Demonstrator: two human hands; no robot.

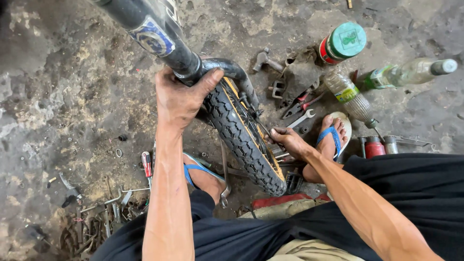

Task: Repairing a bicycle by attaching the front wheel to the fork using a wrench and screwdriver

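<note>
The bicycle wheel (246,140), black-tyred with a yellow-edged rim, stands upright on the stained concrete floor (67,96), between the person's two feet in blue flip-flops. Above it the left hand (181,99) has its grip clamped on the dark fork (212,67) where it joins the frame tube (145,29), which carries a rounded blue-and-white sticker. Right of the wheel, the right hand (289,140) has its fingertips pinched together at the spokes near the hub; what they pinch is too small to tell.

Further right of the wheel stand a red can with a green lid (342,42), a clear plastic bottle with a yellow-green label (350,99) and a glass bottle with a green label (411,72), lying on its side. A small red tin (374,147) sits below them. Pliers and a spanner (302,110) lie beside a grey rag. Left of the wheel, a red-handled screwdriver (146,164) and a rusty tool heap (96,217) blur together. The hub itself is hidden behind the tyre.
</note>
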